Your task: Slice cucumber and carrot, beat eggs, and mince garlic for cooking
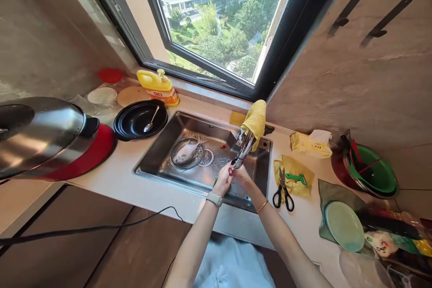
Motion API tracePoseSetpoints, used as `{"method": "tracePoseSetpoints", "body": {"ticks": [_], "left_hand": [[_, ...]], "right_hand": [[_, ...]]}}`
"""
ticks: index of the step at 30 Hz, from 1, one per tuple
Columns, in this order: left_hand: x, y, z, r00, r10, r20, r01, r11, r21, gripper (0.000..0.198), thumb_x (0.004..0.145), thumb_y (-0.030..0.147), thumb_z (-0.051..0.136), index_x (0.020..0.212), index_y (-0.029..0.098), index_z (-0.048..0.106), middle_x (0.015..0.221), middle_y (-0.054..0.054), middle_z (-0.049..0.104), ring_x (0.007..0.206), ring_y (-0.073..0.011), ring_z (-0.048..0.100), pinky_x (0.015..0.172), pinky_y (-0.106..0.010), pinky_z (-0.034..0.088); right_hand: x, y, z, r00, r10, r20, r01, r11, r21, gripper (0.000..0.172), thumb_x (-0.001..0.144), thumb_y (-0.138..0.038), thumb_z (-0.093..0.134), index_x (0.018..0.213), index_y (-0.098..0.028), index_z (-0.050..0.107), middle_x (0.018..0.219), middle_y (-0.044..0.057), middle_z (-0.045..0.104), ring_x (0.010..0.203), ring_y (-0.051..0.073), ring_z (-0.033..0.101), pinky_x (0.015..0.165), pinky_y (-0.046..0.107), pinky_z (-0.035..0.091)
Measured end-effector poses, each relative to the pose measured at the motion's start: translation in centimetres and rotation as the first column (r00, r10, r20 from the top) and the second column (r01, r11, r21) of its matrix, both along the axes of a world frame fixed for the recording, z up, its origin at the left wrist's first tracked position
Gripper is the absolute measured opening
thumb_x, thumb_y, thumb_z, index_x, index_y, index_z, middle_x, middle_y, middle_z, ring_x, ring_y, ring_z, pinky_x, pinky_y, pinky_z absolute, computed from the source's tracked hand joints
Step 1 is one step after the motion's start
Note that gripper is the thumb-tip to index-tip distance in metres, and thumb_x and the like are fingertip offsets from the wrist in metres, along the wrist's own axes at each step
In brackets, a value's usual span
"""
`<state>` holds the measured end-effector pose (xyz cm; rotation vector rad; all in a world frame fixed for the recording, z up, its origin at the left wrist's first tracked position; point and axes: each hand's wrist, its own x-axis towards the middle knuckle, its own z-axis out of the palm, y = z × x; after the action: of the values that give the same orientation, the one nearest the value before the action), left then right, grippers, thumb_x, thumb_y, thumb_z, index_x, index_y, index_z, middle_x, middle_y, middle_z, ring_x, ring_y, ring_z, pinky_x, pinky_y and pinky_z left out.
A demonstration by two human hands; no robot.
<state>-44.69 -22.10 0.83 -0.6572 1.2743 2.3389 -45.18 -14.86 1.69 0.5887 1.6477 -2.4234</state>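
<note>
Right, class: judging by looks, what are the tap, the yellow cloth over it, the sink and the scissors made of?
Tap: likely chromed metal, polished, with bright streaky highlights.
Yellow cloth: soft textile, perhaps towelling; matte and draped in folds.
Sink: probably stainless steel, satin-looking, from its grey sheen.
Scissors: grey metal blades; the black handles could be plastic, being evenly coloured.

Bright daylight enters the window [219, 22], with outer edges stretched.

a shiny chrome faucet [246, 146] slants over the steel sink [159, 156].
</note>
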Motion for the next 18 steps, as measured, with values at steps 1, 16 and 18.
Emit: {"method": "tracePoseSetpoints", "body": {"ticks": [1,16,18], "left_hand": [[0.2,0.0,0.1,1.000,-0.019,-0.010,0.019,1.000,-0.024,0.023,0.070,0.036,0.070,0.068,0.015,0.059,0.054,0.004,0.054,0.055,-0.0093,0.054,0.060,-0.021,0.047],[1.6,-4.5,1.7,0.952,-0.295,-0.084,0.118,0.606,-0.787,0.007,0.066,0.020,0.064,0.071,0.016,0.064,0.075,-0.005,0.066,0.084,-0.0218,0.063,0.086,-0.035,0.047],[1.9,-5.0,2.3,0.928,-0.367,-0.065,0.147,0.522,-0.840,0.011,0.067,0.018,0.061,0.076,0.016,0.067,0.085,-0.009,0.070,0.096,-0.0264,0.064,0.095,-0.041,0.043]], "right_hand": [[-0.3,0.8,0.0,0.999,-0.017,0.030,0.018,0.999,-0.044,0.019,0.081,-0.030,0.072,0.088,-0.014,0.065,0.084,0.003,0.068,0.074,0.016,0.064,0.069,0.030,0.057],[-4.8,10.4,2.1,0.987,-0.049,0.154,0.041,0.998,0.052,0.007,0.079,-0.024,0.057,0.080,-0.018,0.059,0.081,0.009,0.070,0.085,0.022,0.069,0.083,0.040,0.057],[-2.5,8.4,1.3,0.989,-0.044,0.144,0.012,0.975,0.220,0.012,0.070,-0.026,0.067,0.078,-0.018,0.061,0.082,0.008,0.070,0.093,0.025,0.068,0.090,0.042,0.054]]}}
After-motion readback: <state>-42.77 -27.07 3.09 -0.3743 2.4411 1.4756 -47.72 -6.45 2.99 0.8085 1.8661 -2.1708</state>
